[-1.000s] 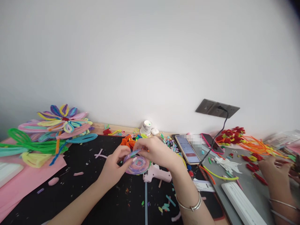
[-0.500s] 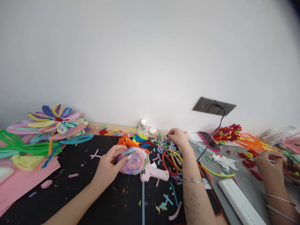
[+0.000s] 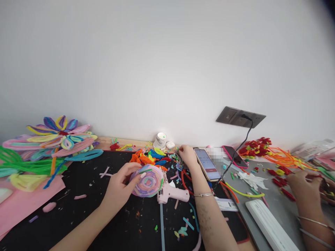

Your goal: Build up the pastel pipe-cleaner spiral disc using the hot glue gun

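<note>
My left hand (image 3: pixel 119 184) pinches a round coil of pastel pipe cleaners (image 3: pixel 148 182) between thumb and fingers, its spiral face turned toward me. Just right of the coil, a pale pink glue gun (image 3: pixel 171 192) lies on the black mat, a translucent glue stick (image 3: pixel 162 223) trailing from it. My right hand (image 3: pixel 187 157) reaches to the back of the mat, fingers curled down over small pipe-cleaner clippings (image 3: pixel 174 158). What those fingertips hold, if anything, is hidden. Beneath that forearm show red loop handles (image 3: pixel 184 179), partly covered.
A lit phone (image 3: pixel 208 164) lies right of my right hand. Orange and blue pipe-cleaner pieces (image 3: pixel 142 157) sit behind the coil, near a white cup (image 3: pixel 160 141). Pipe-cleaner flowers (image 3: pixel 62 134) fill the left. A black cord (image 3: pixel 242 144) hangs down; another person's hand (image 3: pixel 305 188) works far right.
My right hand has shifted left over the clippings, uncovering the lit phone beside it. The coil stays in my left hand, almost unmoved.
</note>
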`<action>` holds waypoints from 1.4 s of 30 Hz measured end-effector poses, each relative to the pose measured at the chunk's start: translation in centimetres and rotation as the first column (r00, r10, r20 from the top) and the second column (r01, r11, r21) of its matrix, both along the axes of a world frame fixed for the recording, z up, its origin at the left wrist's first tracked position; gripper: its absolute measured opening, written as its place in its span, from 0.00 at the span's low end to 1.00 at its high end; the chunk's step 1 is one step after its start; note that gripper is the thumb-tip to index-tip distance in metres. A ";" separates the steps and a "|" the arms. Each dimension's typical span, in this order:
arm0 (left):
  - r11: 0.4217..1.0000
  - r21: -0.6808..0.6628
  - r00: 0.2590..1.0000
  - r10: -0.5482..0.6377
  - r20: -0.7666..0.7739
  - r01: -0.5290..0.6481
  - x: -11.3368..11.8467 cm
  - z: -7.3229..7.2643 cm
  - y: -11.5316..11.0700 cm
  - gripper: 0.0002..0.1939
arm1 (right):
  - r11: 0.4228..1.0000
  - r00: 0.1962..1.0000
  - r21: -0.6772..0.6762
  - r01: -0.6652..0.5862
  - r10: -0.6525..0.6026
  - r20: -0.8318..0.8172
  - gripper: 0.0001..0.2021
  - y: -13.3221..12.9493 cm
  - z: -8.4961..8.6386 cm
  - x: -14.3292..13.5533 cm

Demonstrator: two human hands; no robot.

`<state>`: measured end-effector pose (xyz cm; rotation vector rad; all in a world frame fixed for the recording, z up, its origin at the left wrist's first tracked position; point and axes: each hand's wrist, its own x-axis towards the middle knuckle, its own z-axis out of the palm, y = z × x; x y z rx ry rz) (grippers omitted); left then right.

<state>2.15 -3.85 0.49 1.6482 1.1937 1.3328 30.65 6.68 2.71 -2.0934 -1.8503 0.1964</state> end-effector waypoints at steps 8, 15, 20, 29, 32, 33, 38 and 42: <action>1.000 0.020 1.000 -0.002 -0.002 0.002 0.0 0.0 0.2 0.11 | 1.000 0.999 0.014 0.028 -0.028 0.016 0.17 0.8 -1.0 0.4; 1.000 0.029 1.000 -0.003 -0.007 0.003 0.0 0.0 0.1 0.10 | 1.000 1.000 0.020 -0.022 0.023 -0.014 0.16 1.1 -1.4 0.8; 1.000 0.011 1.000 -0.004 0.003 0.004 0.1 0.1 0.1 0.11 | 0.999 0.998 0.052 0.013 -0.009 -0.060 0.16 1.2 -1.9 1.1; 1.000 0.028 1.000 0.006 0.008 -0.006 0.0 -0.2 0.1 0.11 | 0.996 0.975 0.082 0.048 -0.029 -0.220 0.13 1.0 -0.7 2.0; 1.000 0.026 1.000 -0.001 0.004 0.001 0.0 0.0 0.1 0.10 | 0.998 0.964 0.059 0.018 -0.002 -0.266 0.11 0.6 0.0 2.3; 1.000 0.025 1.000 -0.003 0.003 0.003 0.0 0.0 0.1 0.10 | 0.999 0.960 0.046 0.004 0.010 -0.279 0.11 0.4 0.3 2.3; 0.999 0.035 1.000 -0.004 0.006 0.004 0.0 0.1 0.1 0.10 | 0.993 0.943 -0.050 -0.108 0.086 -0.323 0.19 -0.2 1.6 2.3; 0.999 0.054 1.000 0.000 -0.006 0.000 0.0 0.1 0.2 0.10 | 0.978 0.941 -0.135 -0.162 0.111 -0.320 0.16 -0.5 2.1 2.2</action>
